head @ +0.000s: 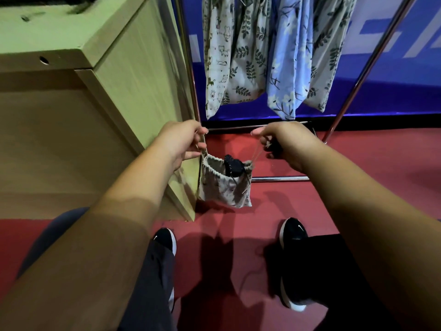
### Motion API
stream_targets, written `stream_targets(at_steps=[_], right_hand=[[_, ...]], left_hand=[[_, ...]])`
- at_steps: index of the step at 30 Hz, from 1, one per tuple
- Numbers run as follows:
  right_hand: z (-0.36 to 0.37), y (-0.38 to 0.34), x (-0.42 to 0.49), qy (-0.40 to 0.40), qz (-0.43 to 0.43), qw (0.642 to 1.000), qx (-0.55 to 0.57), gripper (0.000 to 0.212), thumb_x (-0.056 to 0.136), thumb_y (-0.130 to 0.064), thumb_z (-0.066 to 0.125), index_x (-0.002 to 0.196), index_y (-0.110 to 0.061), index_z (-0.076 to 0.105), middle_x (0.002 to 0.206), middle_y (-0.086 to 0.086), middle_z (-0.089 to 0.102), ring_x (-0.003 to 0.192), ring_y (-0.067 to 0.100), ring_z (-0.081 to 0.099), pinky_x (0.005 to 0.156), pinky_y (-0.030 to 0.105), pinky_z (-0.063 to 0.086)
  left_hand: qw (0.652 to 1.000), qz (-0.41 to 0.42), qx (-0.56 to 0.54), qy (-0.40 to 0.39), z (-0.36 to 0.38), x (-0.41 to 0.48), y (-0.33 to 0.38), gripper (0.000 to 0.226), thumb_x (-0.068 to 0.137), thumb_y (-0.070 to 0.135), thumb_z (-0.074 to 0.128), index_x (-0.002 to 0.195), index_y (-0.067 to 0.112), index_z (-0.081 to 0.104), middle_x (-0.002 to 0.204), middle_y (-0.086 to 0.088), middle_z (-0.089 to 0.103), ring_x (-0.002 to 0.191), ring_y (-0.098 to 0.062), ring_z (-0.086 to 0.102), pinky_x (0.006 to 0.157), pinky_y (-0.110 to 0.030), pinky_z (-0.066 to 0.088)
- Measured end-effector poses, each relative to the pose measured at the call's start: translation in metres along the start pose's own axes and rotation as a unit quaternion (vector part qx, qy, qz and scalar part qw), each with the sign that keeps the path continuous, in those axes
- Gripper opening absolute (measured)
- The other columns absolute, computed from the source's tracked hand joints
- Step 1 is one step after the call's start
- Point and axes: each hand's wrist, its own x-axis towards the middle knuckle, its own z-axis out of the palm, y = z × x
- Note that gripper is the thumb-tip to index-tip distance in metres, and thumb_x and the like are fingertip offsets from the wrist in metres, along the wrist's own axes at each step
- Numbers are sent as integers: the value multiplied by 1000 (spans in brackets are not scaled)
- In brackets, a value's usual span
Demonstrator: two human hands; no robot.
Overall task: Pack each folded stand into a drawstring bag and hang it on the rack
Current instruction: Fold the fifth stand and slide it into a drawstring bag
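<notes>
Left hand [181,143]: raised, fingers pinching left cord [204,152].
Right hand [284,142]: level opposite, pinching right cord [258,153].
Forearms: bare, extended forward, apart.

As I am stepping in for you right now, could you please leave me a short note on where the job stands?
Left hand: pinches one drawstring. Right hand: pinches the other.
The small bag hangs between them, mouth partly open, with the black stand poking out.
Done: four bags hang on the rack.
Left: draw the mouth shut, then hang this bag.
</notes>
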Motion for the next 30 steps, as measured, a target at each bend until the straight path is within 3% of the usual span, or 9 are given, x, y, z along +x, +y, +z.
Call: stream_targets(at_steps=[4, 7, 10, 14, 18, 21, 25, 28, 30], right_hand=[[4, -3, -8, -62, -19, 990, 129, 51, 93, 8, 40, 130, -10, 70, 85, 6, 68, 69, 19, 65, 87, 41, 61], [6, -1, -10, -76, -48, 985, 150, 68, 93, 22, 45, 140, -23, 66, 113, 14, 70, 67, 18, 67, 76, 38, 65], [8, 3, -8, -71, -52, 983, 161, 71, 95, 20, 58, 148, -28, 59, 120, 13, 71, 66, 15, 69, 66, 28, 62], [13, 4, -8, -47, -61, 990, 118, 28, 100, -27, 76, 123, -11, 73, 97, 9, 72, 70, 11, 66, 67, 21, 60], [13, 1, -2, 25, -95, 995, 36, 56, 102, -60, 61, 80, -14, 84, 87, 14, 71, 72, 16, 61, 86, 38, 64], [11, -6, -4, 57, -113, 986, 110, 50, 102, -50, 61, 70, -14, 73, 79, 12, 71, 81, 22, 67, 97, 43, 58], [10, -15, -11, -4, -76, 945, 320, 50, 113, -36, 47, 67, -17, 43, 68, 4, 58, 69, 21, 67, 77, 36, 60], [5, -10, -11, -9, -52, 943, 328, 49, 111, -41, 47, 67, -21, 42, 65, -2, 48, 51, 14, 40, 54, 28, 42], [0, -6, -7, -5, -38, 941, 337, 47, 110, -43, 50, 67, -23, 44, 65, -4, 47, 48, 11, 26, 46, 26, 29]], left_hand=[[996, -5, -65, -53, 1, 1, 2, 34, 97, 3, 41, 109, 10, 73, 85, 0, 68, 51, -11, 61, 72, -33, 59], [993, 18, -94, -70, 2, 1, -1, 25, 104, 2, 57, 118, 13, 75, 108, -1, 79, 60, -6, 70, 65, -29, 64], [986, 39, -143, -71, 6, 1, -6, 26, 99, 23, 76, 120, 9, 75, 101, -3, 80, 68, -6, 74, 67, -26, 63], [990, 56, -127, -38, 12, 5, -6, 52, 90, 59, 75, 102, 8, 68, 87, -6, 69, 76, -13, 70, 78, -29, 64], [993, 91, -79, -19, 18, 0, -5, 71, 93, 78, 55, 108, 13, 78, 108, 1, 76, 100, -14, 67, 96, -35, 55], [979, 111, -152, -72, 22, -14, 4, 65, 100, 72, 46, 91, 15, 77, 100, -5, 80, 99, -19, 74, 109, -41, 50], [948, 101, -266, -144, 26, -28, 15, 66, 104, 69, 40, 66, 17, 56, 63, -5, 58, 61, -23, 63, 80, -41, 58], [944, 100, -267, -167, 21, -28, 18, 71, 103, 71, 43, 58, 16, 47, 50, -1, 31, 44, -18, 31, 55, -31, 38], [950, 97, -246, -166, 18, -23, 18, 71, 101, 71, 49, 57, 16, 48, 45, 1, 23, 42, -16, 19, 51, -29, 24]])
